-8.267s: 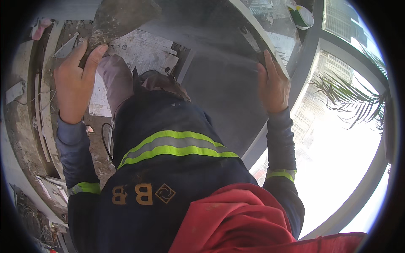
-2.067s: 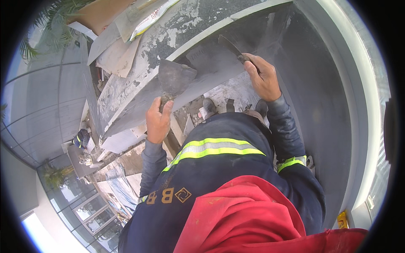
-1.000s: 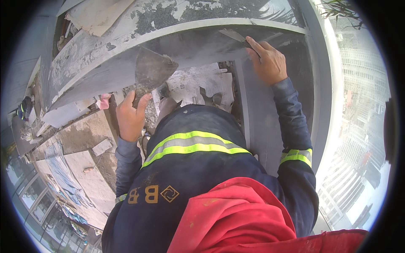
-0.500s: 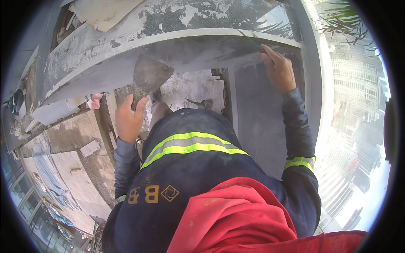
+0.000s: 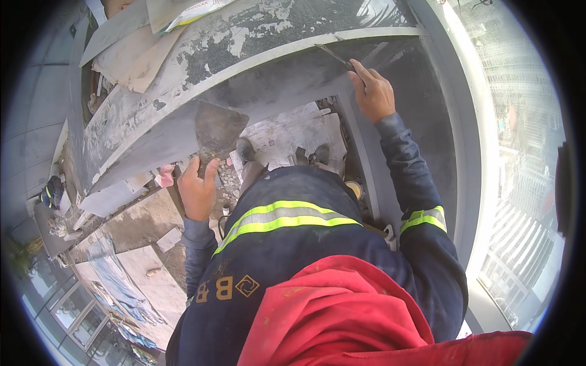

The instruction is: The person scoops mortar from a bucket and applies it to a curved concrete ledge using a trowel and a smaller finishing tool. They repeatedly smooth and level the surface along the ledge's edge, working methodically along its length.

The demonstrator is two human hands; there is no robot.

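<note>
Head view: left hand (image 5: 198,192) closed round the handle of a wide scraper (image 5: 220,125), blade before the grey wall (image 5: 293,76); looks thin, stiff, fairly light, best held by the handle. Narrow putty knife (image 5: 332,55) near the wall's pale edge (image 5: 282,50), likely springier, same hold; contact unclear. Right hand (image 5: 374,97) clamped on its handle, well apart from the left.

Large gold lettering (image 5: 213,290) stood on the chest of the dark blue jacket (image 5: 268,250), upside down from the wearer's viewpoint, its left end foreshortened by the curve of the cloth. Just right of it, also on the jacket, sat a gold diamond-shaped emblem (image 5: 247,285). Well beyond the jacket's waist, a white packet (image 5: 192,13) with yellow-green edging bore small reddish print.
</note>
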